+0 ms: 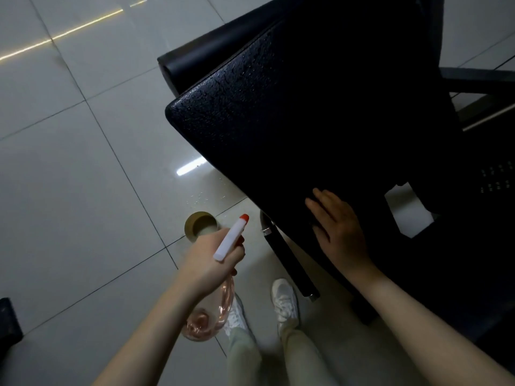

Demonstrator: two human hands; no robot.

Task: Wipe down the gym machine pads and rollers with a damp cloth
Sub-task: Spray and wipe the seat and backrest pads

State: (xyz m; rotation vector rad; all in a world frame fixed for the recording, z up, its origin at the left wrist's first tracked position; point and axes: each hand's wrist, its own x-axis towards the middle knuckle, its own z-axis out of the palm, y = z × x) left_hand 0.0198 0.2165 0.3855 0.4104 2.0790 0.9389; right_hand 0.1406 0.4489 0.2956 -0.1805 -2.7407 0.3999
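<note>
From the head camera, the person's left hand (210, 256) is wrapped around a spray bottle (220, 277) with a white head and red nozzle, its clear body holding pinkish liquid, the nozzle aimed up toward the black pad (292, 112). The pad's near corner is beaded with droplets, and a few have landed on the tiled floor (69, 190) below. The right hand (338, 232) lies flat on the pad's lower edge, fingers spread and holding nothing. No cloth is visible; the pale patch (408, 208) to the right may be floor seen through the frame, though the dim light makes that unclear.

Judging the step as wetting the pad, 1 light, even mist across the dry far half would serve best, keeping the nozzle close enough to spare the floor.

No brand, label or writing can be read.
</note>
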